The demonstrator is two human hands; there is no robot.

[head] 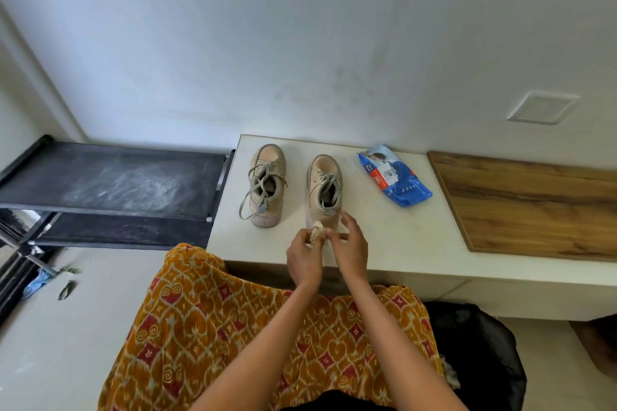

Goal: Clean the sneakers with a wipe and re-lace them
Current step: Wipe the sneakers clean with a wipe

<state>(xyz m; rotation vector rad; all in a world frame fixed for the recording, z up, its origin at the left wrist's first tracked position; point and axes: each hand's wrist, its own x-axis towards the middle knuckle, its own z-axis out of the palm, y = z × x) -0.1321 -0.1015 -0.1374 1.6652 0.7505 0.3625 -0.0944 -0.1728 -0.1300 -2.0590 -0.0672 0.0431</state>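
Two beige sneakers stand side by side on a white ledge [400, 237], toes pointing at the wall. The left sneaker [267, 183] has loose laces trailing down its left side. The right sneaker [324, 187] has its laces drawn in. Just in front of the right sneaker's heel, my left hand [303, 257] and my right hand [349, 250] both pinch a crumpled whitish wipe [316, 233] between their fingertips. A blue pack of wipes [394, 175] lies to the right of the sneakers.
A wooden board [534, 207] covers the ledge at the right. A black dusty rack [113, 183] stands to the left of the ledge. A black bin bag [480, 354] with crumpled bits inside sits on the floor at the lower right. My patterned orange clothing [213, 327] fills the foreground.
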